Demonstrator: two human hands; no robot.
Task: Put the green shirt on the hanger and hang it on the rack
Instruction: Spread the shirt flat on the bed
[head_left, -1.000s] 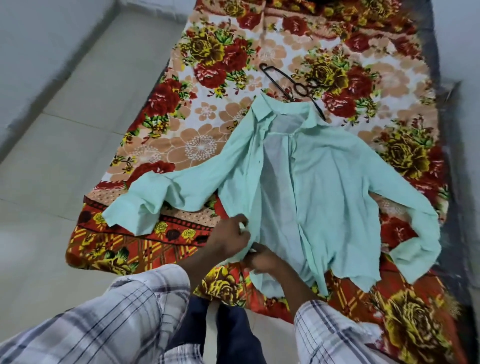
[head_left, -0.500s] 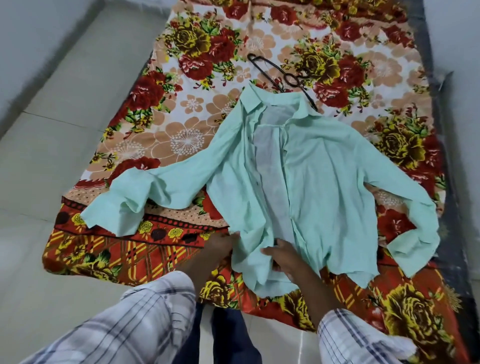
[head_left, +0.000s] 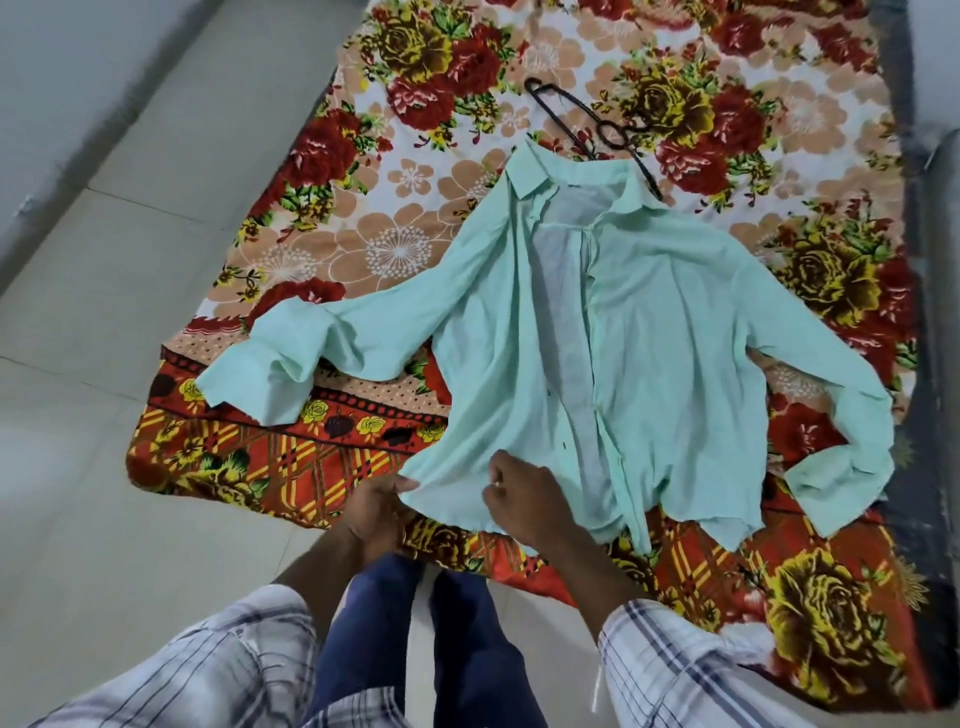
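Note:
A pale green shirt (head_left: 670, 332) lies unbuttoned, front up, on a flowered bed sheet (head_left: 415, 218), sleeves spread to both sides and collar at the far end. A thin black hanger (head_left: 597, 127) lies on the sheet just beyond the collar, partly hidden under it. My left hand (head_left: 376, 512) pinches the lower corner of the shirt's left front panel at the near hem. My right hand (head_left: 524, 499) grips the same panel's hem a little to the right, knuckles up. No rack is in view.
The sheet covers a low mattress on a pale tiled floor (head_left: 104, 467). A grey wall (head_left: 62, 78) runs along the left. A dark edge (head_left: 930, 364) borders the sheet on the right. My legs in blue trousers (head_left: 457, 649) stand at the near edge.
Both hands shifted along the shirt's near hem and pulled the left front panel outward to the left, so it lies wider and flatter. The camera moved a little closer.

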